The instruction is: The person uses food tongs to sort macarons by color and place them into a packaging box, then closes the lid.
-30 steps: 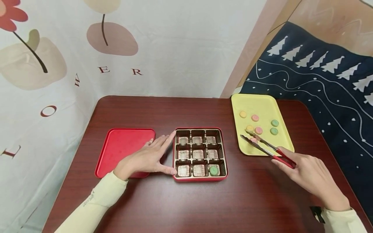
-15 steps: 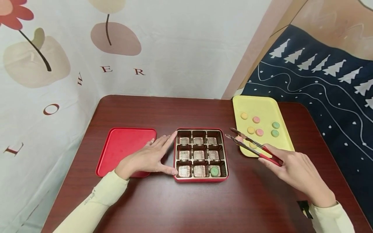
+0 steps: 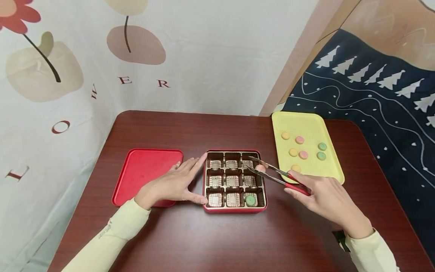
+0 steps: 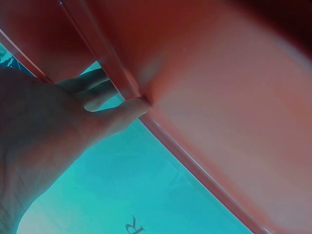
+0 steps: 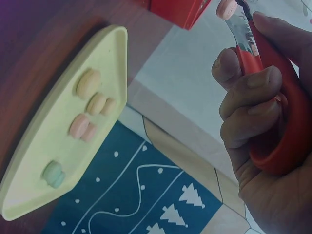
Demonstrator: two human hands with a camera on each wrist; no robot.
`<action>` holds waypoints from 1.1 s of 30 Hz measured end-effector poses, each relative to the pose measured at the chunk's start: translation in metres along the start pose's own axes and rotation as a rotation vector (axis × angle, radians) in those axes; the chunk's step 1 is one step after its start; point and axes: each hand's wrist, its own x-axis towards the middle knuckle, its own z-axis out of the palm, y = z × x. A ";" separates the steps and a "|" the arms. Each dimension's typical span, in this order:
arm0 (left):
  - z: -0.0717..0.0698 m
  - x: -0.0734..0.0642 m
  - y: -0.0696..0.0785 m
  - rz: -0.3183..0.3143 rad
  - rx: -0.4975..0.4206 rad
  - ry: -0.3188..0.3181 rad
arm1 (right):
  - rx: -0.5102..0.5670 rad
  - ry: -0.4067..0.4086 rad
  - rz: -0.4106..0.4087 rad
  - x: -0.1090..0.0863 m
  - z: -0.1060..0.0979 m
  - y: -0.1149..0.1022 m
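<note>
My right hand (image 3: 327, 200) grips red-handled metal tongs (image 3: 298, 188), fingers curled round the handle in the right wrist view. Pinched between the tong tips is a pink macaron (image 3: 260, 168), held over the right side of a red box (image 3: 234, 210). The box has a gold insert of several square compartments. A green macaron (image 3: 250, 200) lies in its front right compartment. My left hand (image 3: 171, 187) spreads its thumb and straight fingers against the box's left side, with the thumb touching near the front corner.
A red lid-like tray (image 3: 142, 168) lies left of the box, partly under the left hand. At the back right, a yellow tray (image 3: 306, 121) bears several yellow, pink and green macarons. A printed cloth (image 3: 217, 68) hangs behind the brown table (image 3: 224, 241).
The right hand has brought the tongs and the pink macaron leftward from the yellow tray to over the box. The left hand has stayed against the box.
</note>
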 end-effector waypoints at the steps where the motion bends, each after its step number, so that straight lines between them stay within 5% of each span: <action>1: 0.000 0.000 0.000 -0.001 -0.001 0.000 | 0.006 -0.006 -0.005 0.000 0.001 -0.001; 33: 0.001 0.001 0.000 0.008 0.000 0.009 | 0.019 -0.004 -0.068 -0.016 0.027 -0.001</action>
